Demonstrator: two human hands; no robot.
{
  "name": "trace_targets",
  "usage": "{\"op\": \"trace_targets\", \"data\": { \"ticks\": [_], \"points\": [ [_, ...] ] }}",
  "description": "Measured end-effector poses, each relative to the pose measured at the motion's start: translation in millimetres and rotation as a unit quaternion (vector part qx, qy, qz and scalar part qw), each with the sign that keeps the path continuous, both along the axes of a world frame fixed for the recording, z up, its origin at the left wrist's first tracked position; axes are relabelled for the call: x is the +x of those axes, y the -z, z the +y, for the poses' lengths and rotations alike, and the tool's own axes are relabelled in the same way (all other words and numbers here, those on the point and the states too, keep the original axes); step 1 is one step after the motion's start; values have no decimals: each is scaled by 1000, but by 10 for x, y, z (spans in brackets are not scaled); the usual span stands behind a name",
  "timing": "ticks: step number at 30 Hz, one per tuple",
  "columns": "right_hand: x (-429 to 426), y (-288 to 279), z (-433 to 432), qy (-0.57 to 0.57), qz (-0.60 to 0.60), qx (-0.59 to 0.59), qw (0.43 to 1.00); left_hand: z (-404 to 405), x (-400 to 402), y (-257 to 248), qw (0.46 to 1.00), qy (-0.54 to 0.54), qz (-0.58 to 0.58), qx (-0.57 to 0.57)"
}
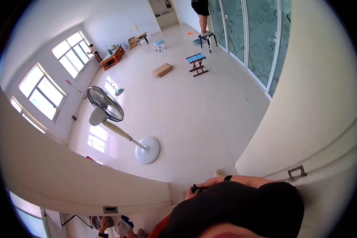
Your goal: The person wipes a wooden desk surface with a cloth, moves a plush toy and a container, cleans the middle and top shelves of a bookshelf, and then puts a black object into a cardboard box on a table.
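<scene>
My left hand (192, 194) is closed around a small black object (194, 188) in front of my black shirt, low in the view. Bent across my body, my right arm wears a black wristband (227, 178). My right hand (207, 182) has its fingers on the same object; its far part is hidden by the shirt and fingers, and I cannot tell what it is. A light patterned shoe (219, 172) shows on the floor just beyond my right wrist.
A standing fan (147, 150), cardboard box (162, 70), folding stool (197, 57) and mop (119, 91) are on the tiled floor. One person stands on a black-legged stool (206, 34) by glass sliding doors (260, 35). Another is by a window; a third person's hands show lower left. Walls flank me.
</scene>
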State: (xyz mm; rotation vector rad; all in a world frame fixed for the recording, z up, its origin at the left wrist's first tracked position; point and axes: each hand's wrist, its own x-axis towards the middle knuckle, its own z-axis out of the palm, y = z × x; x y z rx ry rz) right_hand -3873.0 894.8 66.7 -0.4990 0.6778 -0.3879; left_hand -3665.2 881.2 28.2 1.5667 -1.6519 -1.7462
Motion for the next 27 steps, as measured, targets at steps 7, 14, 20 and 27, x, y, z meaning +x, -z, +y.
{"op": "trace_targets", "data": {
  "ticks": [7, 14, 20, 27],
  "points": [
    [-868, 182, -1768, -105, 212, -240, 941, -1801, -661, -54, 992, -106, 19, 65],
    [-1379, 734, -2873, -76, 192, -204, 957, -2821, -1038, 100, 971, -87, 79, 208],
    [-1907, 778, -4126, -57, 195, -176, 963, -4262, -1530, 124, 964, -23, 95, 249],
    [-2214, -233, -6094, -26, 253, -155, 955, -6358, -1916, 25, 969, -34, 138, 203]
  ]
}}
